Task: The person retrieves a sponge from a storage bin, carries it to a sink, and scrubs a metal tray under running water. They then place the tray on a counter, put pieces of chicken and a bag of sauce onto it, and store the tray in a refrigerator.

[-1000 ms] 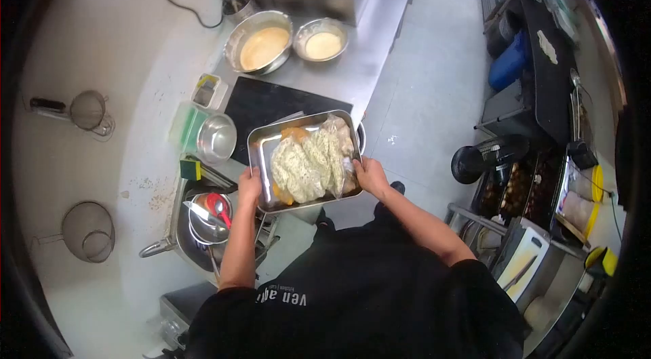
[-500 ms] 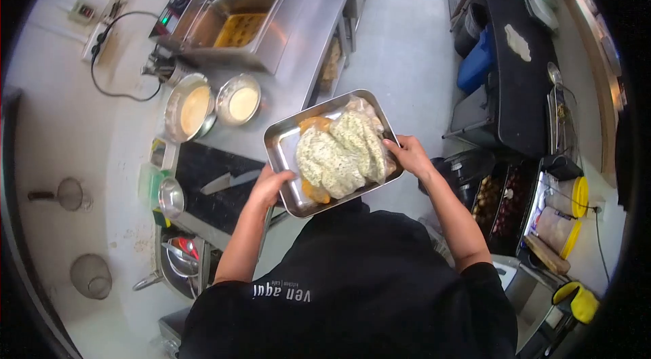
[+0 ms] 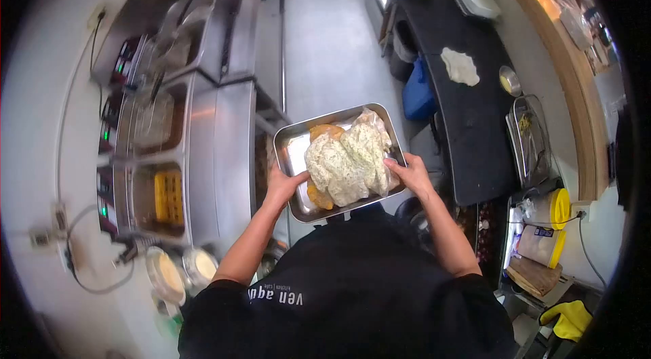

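Note:
A rectangular metal tray [image 3: 290, 130] is held in front of my body, slightly tilted in the view. My left hand [image 3: 283, 186] grips its left side, thumb over the rim and fingers hidden below. On the right side, my right hand [image 3: 412, 174] holds the rim, its thumb by the food. Inside lie pale, herb-flecked pieces [image 3: 349, 155], partly in clear plastic, with orange pieces [image 3: 319, 196] at their left edge.
Fryers [image 3: 159, 200] and a steel counter [image 3: 234, 149] line the left. Two bowls of pale mixture [image 3: 165, 275] sit lower left. A black table [image 3: 475, 135] with flat dough [image 3: 460, 66] stands right, a blue container [image 3: 418, 92] beneath its edge. Floor [image 3: 322, 54] runs between.
The view has turned and moved toward the aisle; the fryers and bowls now appear lower and further left, and the black table nearer. Both hands still hold the tray.

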Action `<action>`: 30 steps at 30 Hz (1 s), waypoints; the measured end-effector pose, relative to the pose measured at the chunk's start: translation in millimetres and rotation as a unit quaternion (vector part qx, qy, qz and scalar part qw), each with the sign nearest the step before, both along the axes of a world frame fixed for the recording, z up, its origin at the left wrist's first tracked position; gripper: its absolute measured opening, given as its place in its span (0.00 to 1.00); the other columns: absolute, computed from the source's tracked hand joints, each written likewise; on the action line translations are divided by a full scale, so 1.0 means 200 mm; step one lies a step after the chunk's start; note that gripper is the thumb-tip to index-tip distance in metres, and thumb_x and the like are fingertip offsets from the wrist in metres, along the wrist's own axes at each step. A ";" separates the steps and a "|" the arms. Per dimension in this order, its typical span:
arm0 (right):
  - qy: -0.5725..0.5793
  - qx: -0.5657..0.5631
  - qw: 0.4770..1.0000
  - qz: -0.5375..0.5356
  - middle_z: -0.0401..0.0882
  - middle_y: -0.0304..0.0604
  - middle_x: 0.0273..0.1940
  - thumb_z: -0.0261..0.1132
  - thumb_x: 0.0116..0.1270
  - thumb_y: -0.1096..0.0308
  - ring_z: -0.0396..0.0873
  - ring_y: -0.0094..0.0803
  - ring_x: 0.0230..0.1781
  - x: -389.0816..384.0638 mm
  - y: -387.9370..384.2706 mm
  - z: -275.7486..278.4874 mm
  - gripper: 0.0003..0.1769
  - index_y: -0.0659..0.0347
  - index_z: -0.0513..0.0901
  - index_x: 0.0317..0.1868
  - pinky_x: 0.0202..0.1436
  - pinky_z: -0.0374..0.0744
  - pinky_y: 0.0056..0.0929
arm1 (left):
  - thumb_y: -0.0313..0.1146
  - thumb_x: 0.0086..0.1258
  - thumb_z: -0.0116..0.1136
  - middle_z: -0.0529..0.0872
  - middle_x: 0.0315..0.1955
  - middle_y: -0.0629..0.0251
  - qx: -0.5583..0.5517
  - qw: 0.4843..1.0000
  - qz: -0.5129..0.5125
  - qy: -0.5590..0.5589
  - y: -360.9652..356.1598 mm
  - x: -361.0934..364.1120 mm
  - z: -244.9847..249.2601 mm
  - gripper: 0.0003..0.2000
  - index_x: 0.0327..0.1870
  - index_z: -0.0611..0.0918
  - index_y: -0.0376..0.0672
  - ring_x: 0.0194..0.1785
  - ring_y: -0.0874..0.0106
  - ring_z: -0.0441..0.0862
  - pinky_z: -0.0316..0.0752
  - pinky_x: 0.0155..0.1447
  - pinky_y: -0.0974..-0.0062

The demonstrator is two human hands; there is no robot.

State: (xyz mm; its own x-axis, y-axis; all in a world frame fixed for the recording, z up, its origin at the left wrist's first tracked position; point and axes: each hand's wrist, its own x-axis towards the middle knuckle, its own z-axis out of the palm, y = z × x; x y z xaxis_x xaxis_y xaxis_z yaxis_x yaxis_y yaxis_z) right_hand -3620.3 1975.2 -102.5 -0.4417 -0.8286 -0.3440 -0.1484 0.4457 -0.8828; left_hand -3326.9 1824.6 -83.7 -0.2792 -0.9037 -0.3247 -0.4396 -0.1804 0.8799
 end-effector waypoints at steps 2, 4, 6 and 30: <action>-0.011 -0.018 0.999 -0.025 0.86 0.45 0.35 0.70 0.59 0.53 0.81 0.26 0.34 -0.17 -0.16 -0.02 0.25 0.67 0.83 0.47 0.42 0.78 0.28 | 0.30 0.49 0.72 0.80 0.51 0.53 0.000 1.000 -0.030 -0.004 -0.24 -0.22 -0.02 0.34 0.59 0.70 0.33 0.53 0.65 0.80 0.74 0.58 0.69; -0.028 -0.035 0.998 -0.039 0.86 0.45 0.35 0.70 0.59 0.53 0.81 0.25 0.34 -0.32 -0.34 -0.08 0.26 0.67 0.83 0.49 0.42 0.78 0.28 | 0.27 0.51 0.71 0.80 0.52 0.54 0.002 0.999 -0.049 -0.014 -0.48 -0.39 -0.04 0.33 0.61 0.69 0.34 0.53 0.66 0.79 0.73 0.58 0.69; -0.051 -0.050 0.997 -0.041 0.86 0.46 0.35 0.70 0.60 0.52 0.81 0.26 0.34 -0.51 -0.54 -0.15 0.26 0.69 0.83 0.48 0.42 0.78 0.28 | 0.26 0.53 0.69 0.81 0.51 0.55 0.063 0.995 -0.060 0.055 -0.71 -0.57 -0.08 0.31 0.60 0.70 0.34 0.53 0.67 0.79 0.73 0.58 0.68; 0.180 -0.021 0.983 -0.024 0.79 0.62 0.29 0.58 0.68 0.50 0.80 0.55 0.34 -2.37 -3.73 0.04 0.24 0.67 0.82 0.37 0.40 0.74 0.44 | 0.36 0.62 0.55 0.83 0.33 0.66 0.231 0.965 0.042 0.115 -3.72 -2.19 -0.02 0.13 0.45 0.79 0.40 0.32 0.75 0.82 0.79 0.38 0.72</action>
State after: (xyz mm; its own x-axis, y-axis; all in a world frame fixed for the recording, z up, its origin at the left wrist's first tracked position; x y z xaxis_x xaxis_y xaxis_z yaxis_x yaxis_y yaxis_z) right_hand -4094.1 1228.9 -94.4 -0.5683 -0.8134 -0.1245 -0.4340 0.4249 -0.7945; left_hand -3764.9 1080.4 -88.1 -0.3246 -0.6994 -0.6367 -0.2095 -0.6033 0.7695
